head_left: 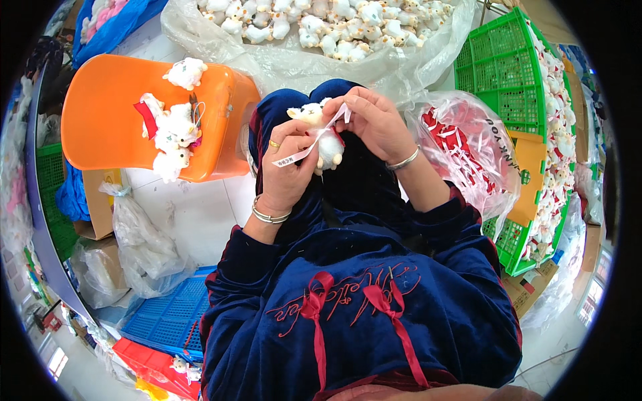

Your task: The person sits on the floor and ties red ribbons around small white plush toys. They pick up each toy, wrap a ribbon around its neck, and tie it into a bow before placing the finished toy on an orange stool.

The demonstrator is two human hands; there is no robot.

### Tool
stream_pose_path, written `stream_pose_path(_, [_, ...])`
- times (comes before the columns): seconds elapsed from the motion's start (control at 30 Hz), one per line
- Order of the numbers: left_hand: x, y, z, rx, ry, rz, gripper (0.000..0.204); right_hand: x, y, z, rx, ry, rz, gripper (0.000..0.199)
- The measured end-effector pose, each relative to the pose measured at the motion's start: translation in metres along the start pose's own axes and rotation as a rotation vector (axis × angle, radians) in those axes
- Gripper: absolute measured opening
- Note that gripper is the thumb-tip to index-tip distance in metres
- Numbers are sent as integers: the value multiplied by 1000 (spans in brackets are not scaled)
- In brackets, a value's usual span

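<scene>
While the left hand (289, 162) clamps fingers on the toy (328, 151), the right hand (375, 125) pinches the ribbon (342, 113) at right.

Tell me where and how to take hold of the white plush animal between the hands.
I'd take the white plush animal by its rounded lower belly, coming from the lower right of the picture. That part lies exposed, whereas the left hand covers the toy's left side in the picture and the right hand pinches the pale ribbon up near the head.
</scene>
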State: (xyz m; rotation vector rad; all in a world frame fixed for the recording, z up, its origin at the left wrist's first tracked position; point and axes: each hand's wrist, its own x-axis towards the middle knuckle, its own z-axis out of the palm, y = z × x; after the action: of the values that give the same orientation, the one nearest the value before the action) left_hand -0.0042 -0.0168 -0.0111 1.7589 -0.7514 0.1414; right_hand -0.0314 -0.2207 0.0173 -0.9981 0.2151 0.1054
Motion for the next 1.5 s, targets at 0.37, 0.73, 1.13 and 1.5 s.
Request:
stream_pose_path(0.37, [-4, -2, -22, 63, -18, -140, 9, 7, 22, -4, -679, -50, -248, 20])
stream_pose_path(0.73, [-2, 6, -18, -236, -108, -202, 21, -9, 21, 22, -1152, -5, -431, 15])
stream_pose_path(1.13, [15, 5, -33, -664, -254, -867, 32, -14, 30, 21, -1056, 84, -511, 12])
stream_pose_path(1.5, [31, 10, -22, -506, -285, -864, 15, -19, 19, 21, -967, 78, -284, 10])
